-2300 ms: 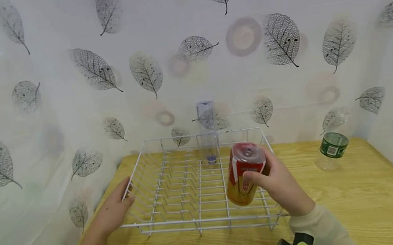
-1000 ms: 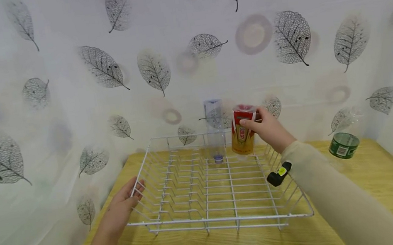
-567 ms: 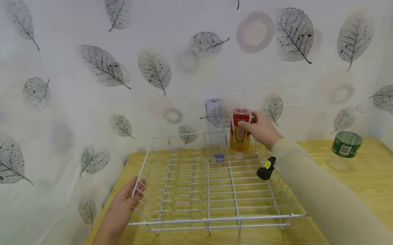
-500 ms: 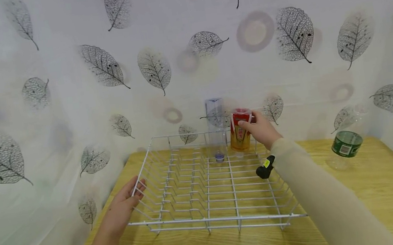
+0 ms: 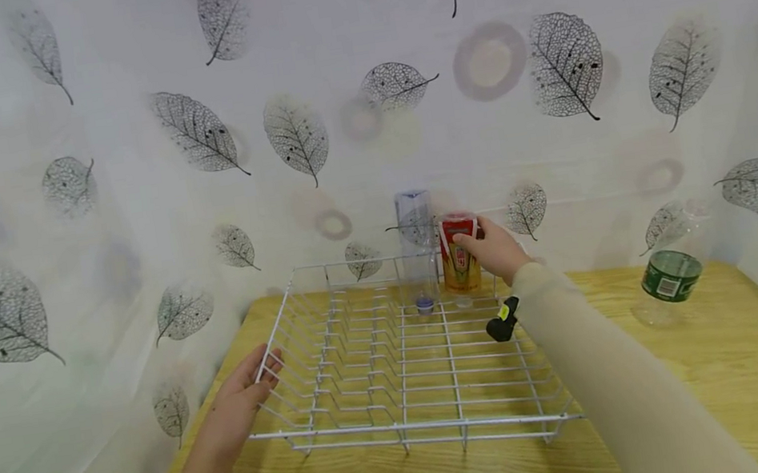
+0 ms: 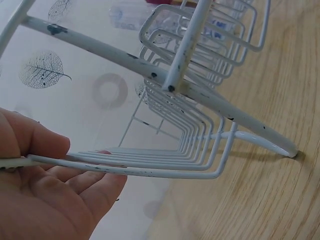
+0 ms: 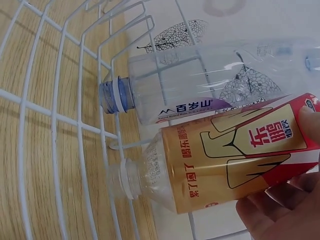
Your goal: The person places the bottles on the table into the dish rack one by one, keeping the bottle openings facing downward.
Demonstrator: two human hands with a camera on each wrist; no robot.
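A white wire dish rack (image 5: pixel 406 427) stands on the wooden table. My left hand (image 5: pixel 231 403) grips its left side, thumb over the top wire and fingers beneath, as the left wrist view shows. At the far side, my right hand (image 5: pixel 500 250) holds an upside-down plastic bottle (image 5: pixel 461 265) with a red and gold label. In the right wrist view, its bare clear neck (image 7: pixel 127 180) is right at the rack's wires. Beside it, a clear water bottle (image 5: pixel 413 219) also stands upside down in the rack, its blue-tinted neck (image 7: pixel 115 96) between the wires.
On the table (image 5: pixel 755 377), right of the rack, an upright clear bottle with a green label (image 5: pixel 671 276) stands near the back. A pale sheet with leaf prints (image 5: pixel 348 14) hangs behind and along both sides.
My right hand has carried the labelled bottle from over the rack's front right to its far side, then lowered it, shifted left and straightened it. My left hand keeps its hold on the rack.
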